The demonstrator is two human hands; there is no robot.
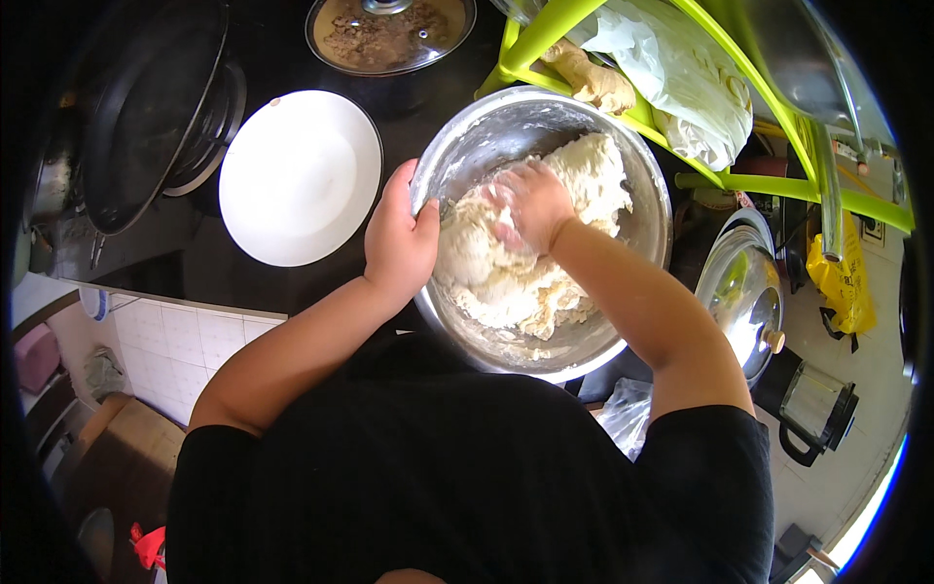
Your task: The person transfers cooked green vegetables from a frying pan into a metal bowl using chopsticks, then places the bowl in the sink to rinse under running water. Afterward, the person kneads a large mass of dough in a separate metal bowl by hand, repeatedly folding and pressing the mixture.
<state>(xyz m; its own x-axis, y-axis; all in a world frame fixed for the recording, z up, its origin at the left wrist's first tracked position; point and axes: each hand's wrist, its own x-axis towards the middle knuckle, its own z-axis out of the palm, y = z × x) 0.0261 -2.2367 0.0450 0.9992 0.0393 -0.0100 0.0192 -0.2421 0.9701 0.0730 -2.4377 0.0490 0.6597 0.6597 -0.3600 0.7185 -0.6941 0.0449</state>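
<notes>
A large stainless steel bowl [646, 238] stands in front of me, tilted a little toward me, its inner wall smeared with flour. In it lies a big lump of pale, shaggy dough [465, 255], rough and crumbly at its lower edge. My left hand [400, 238] clasps the bowl's left side, thumb over the rim and fingers outside. Sunk into the middle of the dough is my right hand [533, 202], floury, its fingers bent into the mass and their tips partly hidden.
Left of the bowl sits a white plate [300, 180], with a black wok [146, 117] beyond it. A glass-lidded pan [391, 34] is at the back. At right are a green rack [759, 183] holding ginger [592, 78], a glass lid [744, 292] and a blender jug [815, 404].
</notes>
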